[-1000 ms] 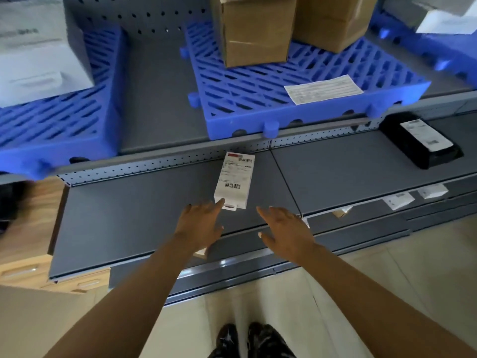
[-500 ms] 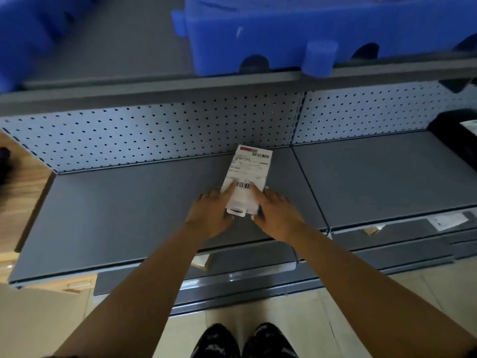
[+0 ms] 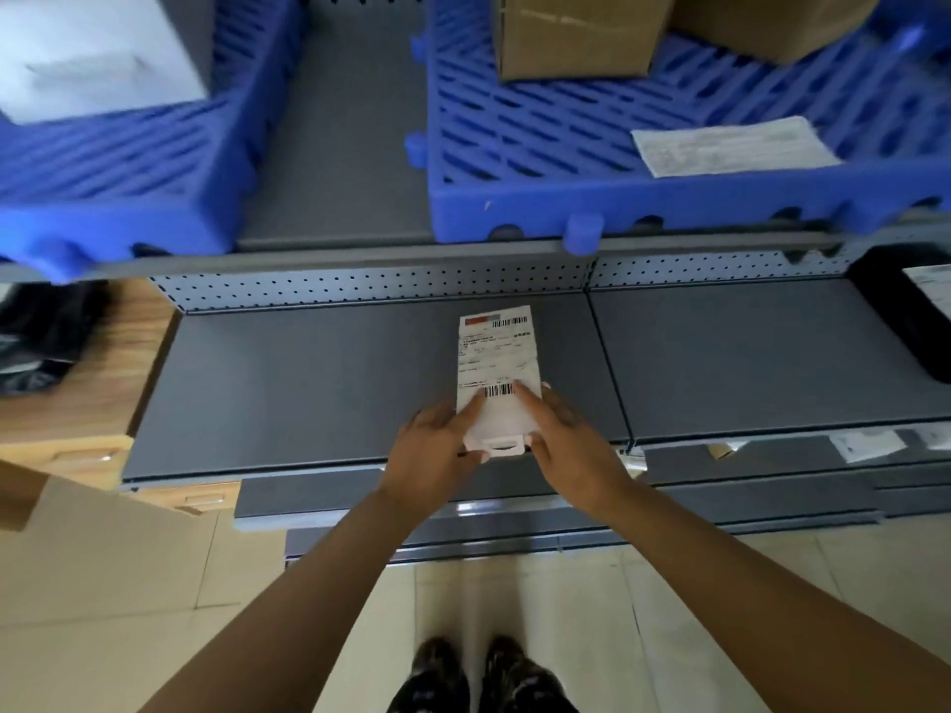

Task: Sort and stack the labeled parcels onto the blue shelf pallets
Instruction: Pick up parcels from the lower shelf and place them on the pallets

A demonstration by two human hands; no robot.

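i see the small white labeled parcel (image 3: pixel 498 383) on the grey lower shelf (image 3: pixel 288 383), near edge. left hand (image 3: pixel 429 450) and right hand (image 3: pixel 574 450) grip its near end from both sides. blue pallets (image 3: pixel 540 146) sit above, far.

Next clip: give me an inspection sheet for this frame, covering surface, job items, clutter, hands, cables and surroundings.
Surface: grey lower shelf, mostly bare.
Job's things: small white labeled parcel lying on that shelf; two blue pallets on the shelf above, carrying cardboard boxes and a white box.
Clutter: loose paper label on the right pallet; black parcel at right edge.
Grippers: left hand and right hand grip the white parcel's near end, fingers on its label.
Cables: nothing seen.
Surroundings: tiled floor, wooden furniture at left.
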